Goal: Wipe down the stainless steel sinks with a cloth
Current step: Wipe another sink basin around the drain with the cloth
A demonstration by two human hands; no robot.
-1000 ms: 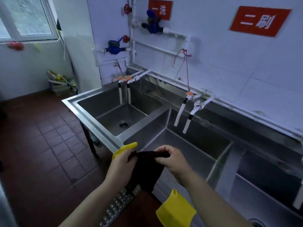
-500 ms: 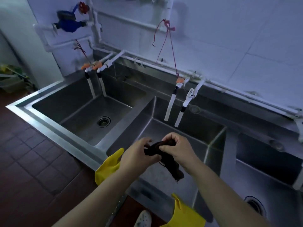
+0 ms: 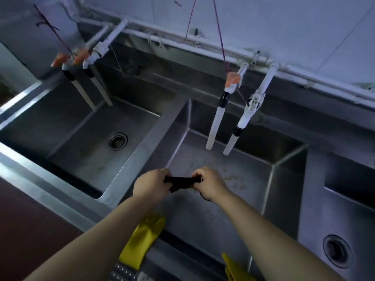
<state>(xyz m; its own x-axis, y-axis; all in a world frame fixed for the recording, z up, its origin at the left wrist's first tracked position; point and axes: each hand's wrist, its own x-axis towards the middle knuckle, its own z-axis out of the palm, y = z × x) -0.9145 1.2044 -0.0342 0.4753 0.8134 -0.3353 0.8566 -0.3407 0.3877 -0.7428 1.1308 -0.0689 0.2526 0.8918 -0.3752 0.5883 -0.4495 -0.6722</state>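
While held over the middle sink (image 3: 288, 179), twisted dark cloth (image 3: 180, 181) stretched short between two grips. Left hand (image 3: 151, 185) clenched around left end of cloth, fingers curled over it. Right hand (image 3: 211, 184) clenched around right end, knuckles up, a thin dark loop hanging just under this wrist. Both grips close together, cloth the only thing between them, not touching the steel below.

Under the grips, floor of middle sink with pale brownish spots. Beyond the grips, two white tap tubes (image 3: 215, 126) hanging into the same basin, one with an orange handle (image 3: 233, 79) on top. Left of the left grip, steel divider, then the left sink (image 3: 67, 138) with round drain (image 3: 118, 140) and two more taps with orange handles (image 3: 60, 59). Right of the right grip, wall of the basin, then the right sink (image 3: 357, 216) with its drain (image 3: 337, 250). Nearer than the grips, under the forearms, yellow rubber glove (image 3: 142, 242) lying over the front rim, second yellow glove (image 3: 235, 268) at the lower edge. White pipes (image 3: 182, 40) along the tiled wall, red string (image 3: 220, 37) hanging down to the orange handle.
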